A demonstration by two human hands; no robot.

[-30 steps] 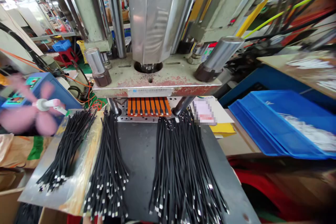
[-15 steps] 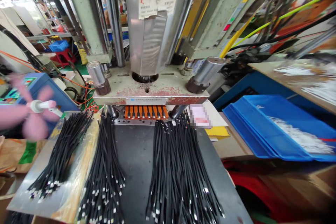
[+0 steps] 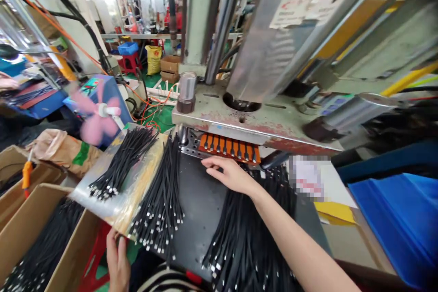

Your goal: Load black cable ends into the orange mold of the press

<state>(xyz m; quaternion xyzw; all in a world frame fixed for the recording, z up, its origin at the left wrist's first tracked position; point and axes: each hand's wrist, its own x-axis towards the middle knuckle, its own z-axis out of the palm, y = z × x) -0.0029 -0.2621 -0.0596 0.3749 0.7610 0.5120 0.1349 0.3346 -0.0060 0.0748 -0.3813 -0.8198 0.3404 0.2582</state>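
My right hand [image 3: 231, 174] is over the dark table, just in front of the press. Its fingers point left, the thumb is apart, and nothing shows in it. Below its wrist lies a thick bundle of black cables [image 3: 251, 237] with silvery ends. In the press, several black cable ends lie side by side on an orange block [image 3: 256, 152]. My left hand [image 3: 118, 258] is low at the left, by the front edge of the metal sheet [image 3: 82, 191]. Its fingers are stretched and slightly apart, and I see nothing in them. Another black cable bundle [image 3: 160, 196] lies between the hands.
A third cable bundle [image 3: 125, 159] lies on the metal sheet. The heavy press plate [image 3: 246, 123] hangs over the orange block. A pink fan [image 3: 99, 112] spins at the left, above cardboard boxes [image 3: 68, 246] holding more cables. Blue trays [image 3: 393, 223] stand at the right.
Both hands have come into view, the right one near the press and the left one by the sheet's edge. My view has turned left, so the press appears farther right.
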